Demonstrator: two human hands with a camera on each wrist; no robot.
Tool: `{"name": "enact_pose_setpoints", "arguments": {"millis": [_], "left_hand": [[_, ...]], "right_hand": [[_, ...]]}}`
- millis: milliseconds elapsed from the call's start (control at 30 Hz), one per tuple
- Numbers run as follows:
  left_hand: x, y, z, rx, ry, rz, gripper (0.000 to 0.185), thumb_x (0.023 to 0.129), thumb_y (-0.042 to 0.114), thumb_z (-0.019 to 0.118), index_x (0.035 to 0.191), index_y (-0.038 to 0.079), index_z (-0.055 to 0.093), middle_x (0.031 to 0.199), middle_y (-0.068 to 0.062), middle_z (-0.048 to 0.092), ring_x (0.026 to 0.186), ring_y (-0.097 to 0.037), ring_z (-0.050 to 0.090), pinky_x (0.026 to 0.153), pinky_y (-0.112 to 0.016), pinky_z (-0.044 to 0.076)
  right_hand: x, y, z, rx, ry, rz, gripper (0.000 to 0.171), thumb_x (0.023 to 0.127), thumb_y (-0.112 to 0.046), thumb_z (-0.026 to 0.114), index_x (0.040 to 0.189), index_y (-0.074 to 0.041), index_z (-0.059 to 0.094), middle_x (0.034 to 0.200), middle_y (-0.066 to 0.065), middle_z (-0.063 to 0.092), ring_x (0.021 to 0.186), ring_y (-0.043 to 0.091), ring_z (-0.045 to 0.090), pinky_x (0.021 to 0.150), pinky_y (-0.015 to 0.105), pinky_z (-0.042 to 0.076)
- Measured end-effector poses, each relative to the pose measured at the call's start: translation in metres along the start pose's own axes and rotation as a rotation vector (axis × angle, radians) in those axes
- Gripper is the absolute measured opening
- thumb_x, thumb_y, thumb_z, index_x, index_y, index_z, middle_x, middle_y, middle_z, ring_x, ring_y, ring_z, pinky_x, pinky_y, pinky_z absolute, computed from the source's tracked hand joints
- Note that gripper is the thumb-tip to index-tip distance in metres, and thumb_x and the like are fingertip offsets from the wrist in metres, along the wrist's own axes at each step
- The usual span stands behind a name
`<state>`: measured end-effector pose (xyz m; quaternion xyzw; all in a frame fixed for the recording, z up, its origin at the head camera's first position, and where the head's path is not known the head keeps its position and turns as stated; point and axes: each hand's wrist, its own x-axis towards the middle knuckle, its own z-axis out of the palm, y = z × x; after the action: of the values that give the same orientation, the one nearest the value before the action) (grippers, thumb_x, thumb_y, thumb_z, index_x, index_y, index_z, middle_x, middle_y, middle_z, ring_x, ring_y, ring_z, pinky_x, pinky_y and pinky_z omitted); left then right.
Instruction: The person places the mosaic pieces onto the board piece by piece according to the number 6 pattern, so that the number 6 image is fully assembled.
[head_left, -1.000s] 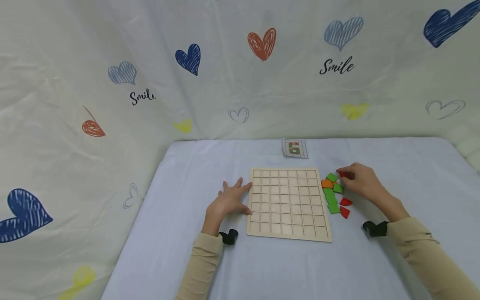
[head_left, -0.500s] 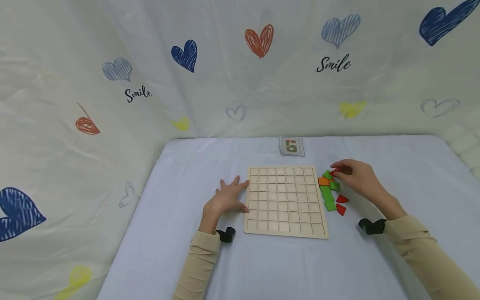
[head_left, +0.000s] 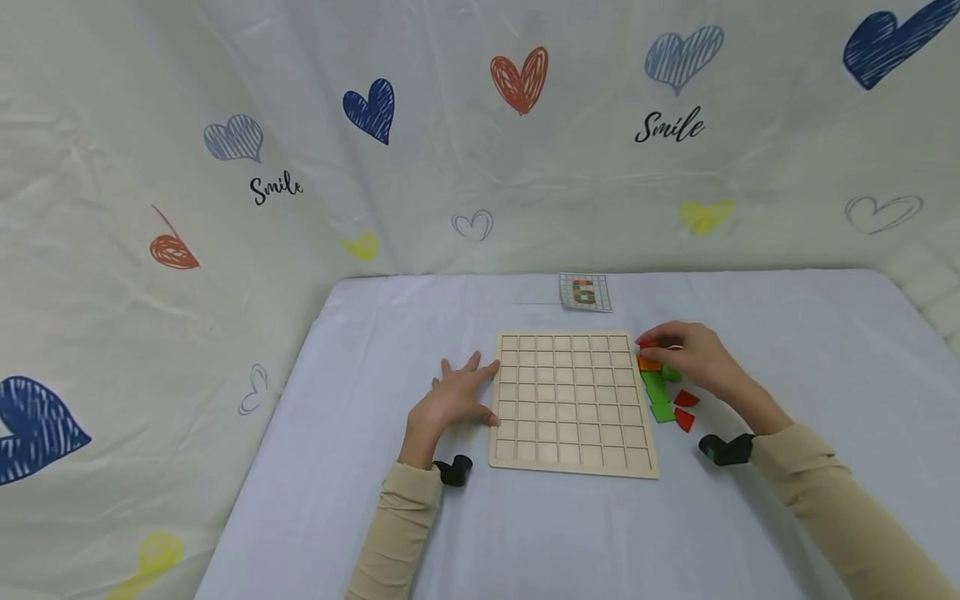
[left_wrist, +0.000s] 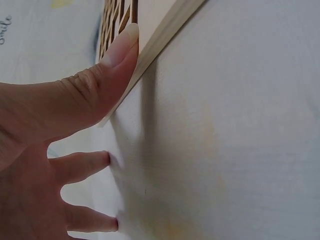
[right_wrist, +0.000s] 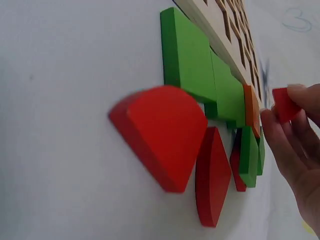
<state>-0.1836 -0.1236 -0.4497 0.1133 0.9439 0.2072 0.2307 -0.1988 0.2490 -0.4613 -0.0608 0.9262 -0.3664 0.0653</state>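
My left hand (head_left: 452,398) is spread at the left side of the wooden grid board (head_left: 566,410); in the left wrist view its thumb (left_wrist: 117,55) presses on the board's rim. Thumb and fingers of my right hand (head_left: 693,357) pinch a small red block (right_wrist: 285,105), raised near the board's upper right corner. Under and beside that hand lie an orange block (head_left: 648,364) and several green blocks (right_wrist: 189,60). Two red quarter-round blocks, one of them large in the right wrist view (right_wrist: 162,132), lie nearer me. Fingers partly hide the pieces at the back.
Beyond the board lies a gridded card (head_left: 585,292) with a coloured block pattern. A white cloth (head_left: 420,321) covers the table, and a heart-printed curtain (head_left: 420,192) hangs behind it. Black wrist cameras (head_left: 726,450) sit at both cuffs.
Holding the red block, my right hand has moved left from the far end of the loose pieces to the board's upper right corner. My left hand keeps its place on the board.
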Motion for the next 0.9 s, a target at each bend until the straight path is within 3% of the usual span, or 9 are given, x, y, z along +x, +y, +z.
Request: {"name": "enact_pose_setpoints", "arguments": {"millis": [100,433,667,900], "left_hand": [[0.000,0.001,-0.001,0.005,-0.002,-0.001,0.096,0.071,0.032,0.085,0.152,0.028,0.034,0.164,-0.009,0.014,0.144,-0.057,-0.004,0.111,-0.073,0.013],[0.000,0.002,0.001,0.001,-0.008,-0.007,0.095,0.071,0.032,0.085,0.152,0.029,0.034,0.164,-0.008,0.014,0.144,-0.056,-0.004,0.112,-0.072,0.012],[0.000,0.004,0.001,-0.009,0.005,-0.002,0.096,0.070,0.032,0.086,0.151,0.028,0.036,0.164,-0.009,0.015,0.144,-0.057,-0.004,0.111,-0.073,0.013],[-0.001,0.003,0.001,0.012,0.011,-0.001,0.097,0.071,0.034,0.085,0.152,0.027,0.033,0.164,-0.010,0.014,0.143,-0.058,-0.003,0.109,-0.074,0.015]], "right_hand": [[0.002,-0.006,0.003,0.012,-0.005,-0.013,0.030,0.092,-0.025,0.067,0.113,-0.004,0.069,0.112,0.015,0.069,0.100,0.030,0.064,0.072,0.019,0.051],[0.012,-0.016,0.016,-0.009,-0.029,-0.059,0.023,0.091,-0.020,0.067,0.110,-0.008,0.072,0.109,0.013,0.072,0.096,0.027,0.066,0.073,0.026,0.052],[0.017,-0.027,0.024,-0.038,-0.057,-0.091,0.023,0.092,-0.016,0.066,0.111,-0.007,0.073,0.112,0.014,0.072,0.102,0.030,0.066,0.086,0.042,0.052],[0.026,-0.038,0.035,-0.057,-0.054,-0.136,0.021,0.091,-0.015,0.066,0.108,-0.006,0.073,0.100,0.012,0.073,0.091,0.026,0.068,0.081,0.041,0.053]]}}
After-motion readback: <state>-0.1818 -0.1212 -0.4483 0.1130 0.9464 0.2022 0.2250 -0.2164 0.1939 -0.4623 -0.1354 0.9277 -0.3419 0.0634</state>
